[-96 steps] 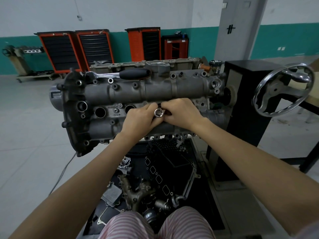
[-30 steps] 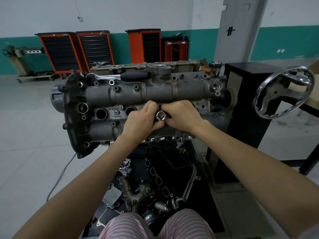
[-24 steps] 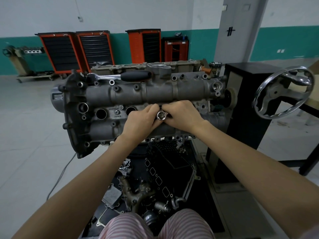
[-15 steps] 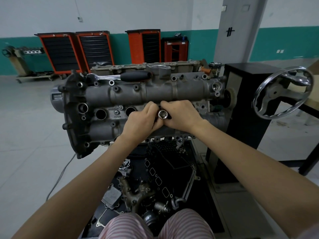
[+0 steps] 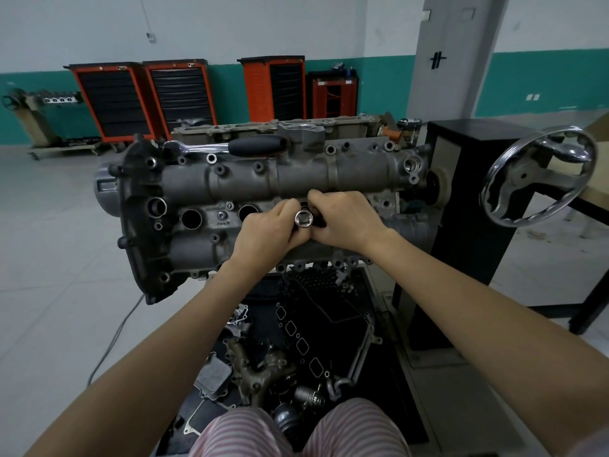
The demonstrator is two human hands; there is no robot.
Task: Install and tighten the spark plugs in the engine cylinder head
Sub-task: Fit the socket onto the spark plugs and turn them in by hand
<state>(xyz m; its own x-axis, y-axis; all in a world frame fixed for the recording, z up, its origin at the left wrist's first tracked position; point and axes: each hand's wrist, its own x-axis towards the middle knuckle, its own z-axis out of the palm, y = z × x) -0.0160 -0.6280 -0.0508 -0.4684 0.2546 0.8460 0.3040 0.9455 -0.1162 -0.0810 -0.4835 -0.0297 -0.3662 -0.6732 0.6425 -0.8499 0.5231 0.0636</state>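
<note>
Both hands [image 5: 263, 235] [image 5: 346, 222] still grip socket [image 5: 302, 219]; no visible shift.

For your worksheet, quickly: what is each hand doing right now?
Left hand: fingers pinching the spark plug socket.
Right hand: fingers gripping the same socket.

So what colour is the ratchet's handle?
Black, on a shiny chrome ratchet, in the head view.

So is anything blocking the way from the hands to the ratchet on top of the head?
Nothing visible. Both the left hand and right hand grip the socket; the ratchet lies loose on the head's far edge, with only bare casting between.
</note>
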